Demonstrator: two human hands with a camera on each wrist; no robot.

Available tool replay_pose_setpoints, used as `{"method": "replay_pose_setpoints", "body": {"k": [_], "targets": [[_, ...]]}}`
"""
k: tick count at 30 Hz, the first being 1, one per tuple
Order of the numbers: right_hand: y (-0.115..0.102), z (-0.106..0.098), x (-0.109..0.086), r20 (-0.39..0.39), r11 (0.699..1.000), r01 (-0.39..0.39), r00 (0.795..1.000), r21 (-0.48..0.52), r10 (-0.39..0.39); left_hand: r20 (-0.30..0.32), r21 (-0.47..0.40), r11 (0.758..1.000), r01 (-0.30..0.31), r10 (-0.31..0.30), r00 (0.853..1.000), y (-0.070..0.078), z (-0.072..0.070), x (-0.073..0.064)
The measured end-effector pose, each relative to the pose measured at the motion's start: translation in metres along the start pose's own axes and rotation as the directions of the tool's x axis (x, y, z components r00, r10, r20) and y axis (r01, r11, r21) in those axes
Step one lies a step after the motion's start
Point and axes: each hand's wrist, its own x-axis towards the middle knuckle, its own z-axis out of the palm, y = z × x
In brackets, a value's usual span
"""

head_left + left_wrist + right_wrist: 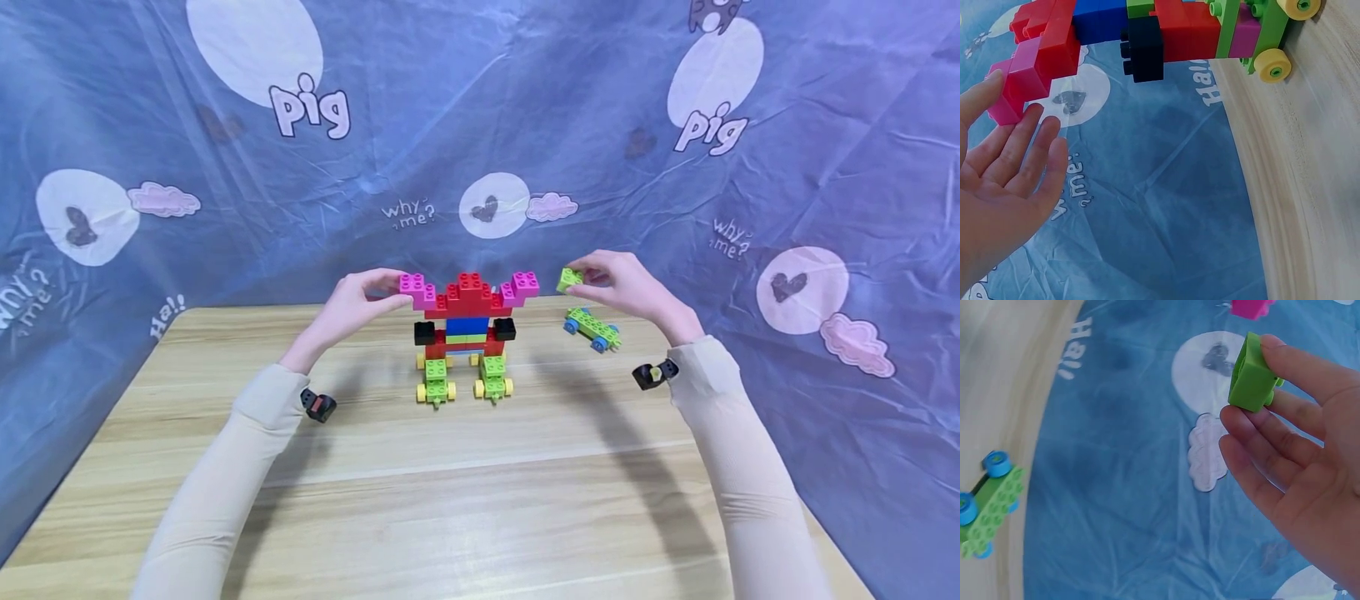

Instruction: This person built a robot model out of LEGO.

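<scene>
A figure built of toy bricks, with a red and blue body (pixel 467 325), stands on the table. Green wheeled bases (pixel 435 385) with yellow wheels carry it. Its two raised arms end in pink bricks. My left hand (pixel 360 300) pinches the pink brick (pixel 1005 100) at the end of the left arm, thumb on one side and fingertips on the other. To the right of the figure, my right hand (pixel 622 279) holds a green brick (pixel 1252 375) in the air between thumb and fingers, its hollow underside facing away from the palm. The green brick is apart from the figure.
A green wheeled base (pixel 592 328) with blue wheels rests on the wooden table (pixel 450 517) below my right hand. Black bricks (pixel 505 329) stick out on both sides of the figure. A blue printed cloth (pixel 420 150) hangs behind the table.
</scene>
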Motion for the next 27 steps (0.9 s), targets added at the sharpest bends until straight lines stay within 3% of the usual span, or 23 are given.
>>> {"method": "replay_pose_setpoints", "body": {"k": [8, 27], "targets": [[-0.016, -0.007, 0.024, 0.022, 0.999, -0.02, 1.0, 0.032, 0.019, 0.0, -0.006, 1.0, -0.002, 0.002, 1.0, 0.0, 0.0, -0.001], [-0.05, -0.005, 0.058, 0.078, 0.997, 0.067, 0.994, 0.039, -0.07, -0.002, -0.006, 1.0, -0.001, 0.001, 1.0, -0.002, 0.0, 0.0]]}}
